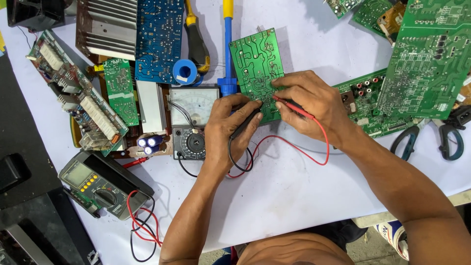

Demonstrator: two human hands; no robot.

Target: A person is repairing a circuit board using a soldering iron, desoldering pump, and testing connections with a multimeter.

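Head view shows your left hand [230, 125] pinching the black probe [245, 125] and your right hand [309, 105] closed on the red probe [293, 106], both tips on the green board [252, 56] mid-bench. Keep both tips steady on their solder points. The blue-handled tool [227, 49] lies just beside the board; the leads [294, 147] loop under your wrists.

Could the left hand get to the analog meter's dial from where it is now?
Probably yes. The left hand, holding the black probe, sits just right of the analog meter, and nothing lies between hand and dial but thin leads.
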